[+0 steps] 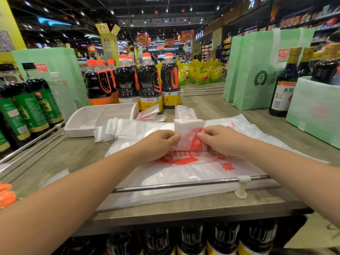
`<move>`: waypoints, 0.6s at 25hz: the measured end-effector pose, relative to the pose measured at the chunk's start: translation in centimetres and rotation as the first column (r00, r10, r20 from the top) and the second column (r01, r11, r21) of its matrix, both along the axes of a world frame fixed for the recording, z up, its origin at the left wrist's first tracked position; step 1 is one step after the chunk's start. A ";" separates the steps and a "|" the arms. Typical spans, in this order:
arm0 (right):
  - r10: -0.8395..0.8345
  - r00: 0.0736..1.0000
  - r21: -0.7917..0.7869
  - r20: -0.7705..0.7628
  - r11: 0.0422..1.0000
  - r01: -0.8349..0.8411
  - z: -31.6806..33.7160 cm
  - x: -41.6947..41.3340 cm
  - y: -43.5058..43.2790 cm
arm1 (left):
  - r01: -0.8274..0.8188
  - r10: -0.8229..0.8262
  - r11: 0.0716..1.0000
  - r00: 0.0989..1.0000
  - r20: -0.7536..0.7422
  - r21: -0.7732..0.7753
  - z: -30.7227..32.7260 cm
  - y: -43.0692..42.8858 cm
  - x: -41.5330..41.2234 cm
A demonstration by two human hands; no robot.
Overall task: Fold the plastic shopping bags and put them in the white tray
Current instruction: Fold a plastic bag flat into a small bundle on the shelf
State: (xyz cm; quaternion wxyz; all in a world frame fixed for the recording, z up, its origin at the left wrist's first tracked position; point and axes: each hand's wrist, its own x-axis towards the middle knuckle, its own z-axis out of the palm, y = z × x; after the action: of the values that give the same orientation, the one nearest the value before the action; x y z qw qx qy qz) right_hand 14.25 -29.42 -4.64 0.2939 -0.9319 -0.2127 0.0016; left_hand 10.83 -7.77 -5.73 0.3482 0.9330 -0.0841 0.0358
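Both edges of the folded bag (pixel 187 134), probably light, limp and slippery, are pinched by left hand (pixel 156 144) and right hand (pixel 220 139).

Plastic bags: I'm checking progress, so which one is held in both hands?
The small folded bag with red print, pinched between the left hand and right hand; the others lie unheld.

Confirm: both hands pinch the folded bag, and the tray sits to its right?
Wrong on the side. The tray sits to the left of the folded bag, not the right, as the head view shows. The left hand and right hand do both pinch it.
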 end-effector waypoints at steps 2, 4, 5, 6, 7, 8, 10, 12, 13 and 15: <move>-0.048 0.999 0.006 0.003 0.999 0.048 -0.1 0.4 0.3 | -0.058 0.058 0.998 0.998 0.022 0.019 0.0 -0.4 0.3; -0.103 0.995 0.014 -0.006 0.995 0.103 -0.1 0.4 0.4 | -0.074 0.073 0.997 0.997 0.032 0.022 -0.1 -0.6 0.5; -0.117 0.993 0.006 -0.009 0.993 0.117 0.0 0.3 0.5 | -0.071 0.070 0.997 0.997 0.040 0.032 -0.1 -0.7 0.6; -0.115 0.993 -0.009 0.001 0.993 0.115 0.0 0.2 0.5 | -0.066 0.064 0.997 0.997 0.047 0.043 -0.1 -0.7 0.6; -0.110 0.994 -0.035 0.028 0.993 0.111 -0.1 0.1 0.5 | -0.061 0.058 0.997 0.997 0.053 0.051 -0.2 -0.7 0.7; -0.095 0.993 -0.065 0.071 0.993 0.099 -0.2 0.1 0.6 | -0.059 0.055 0.997 0.997 0.061 0.053 -0.3 -0.7 0.7; -0.050 0.987 -0.151 0.154 0.986 0.073 -0.5 -0.1 0.8 | -0.071 0.067 0.996 0.995 0.077 0.046 -0.5 -0.8 0.6; -0.008 0.981 -0.238 0.193 0.970 0.054 -0.6 -0.4 0.9 | -0.091 0.083 0.994 0.988 0.128 0.054 -0.6 -0.7 0.4; 0.003 0.979 -0.274 0.202 0.960 0.054 -0.5 -0.5 0.8 | -0.096 0.083 0.993 0.983 0.161 0.075 -0.6 -0.5 0.3; 0.029 0.977 -0.320 0.213 0.947 0.042 -0.3 -1.0 0.7 | -0.076 0.048 0.989 0.975 0.215 0.124 -0.7 -0.2 0.4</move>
State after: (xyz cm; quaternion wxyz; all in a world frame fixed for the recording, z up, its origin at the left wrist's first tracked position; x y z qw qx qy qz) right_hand 13.27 -28.68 -4.89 0.1129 -0.9627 -0.2370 -0.0655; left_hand 11.21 -7.94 -6.39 0.2739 0.9469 -0.0937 0.1400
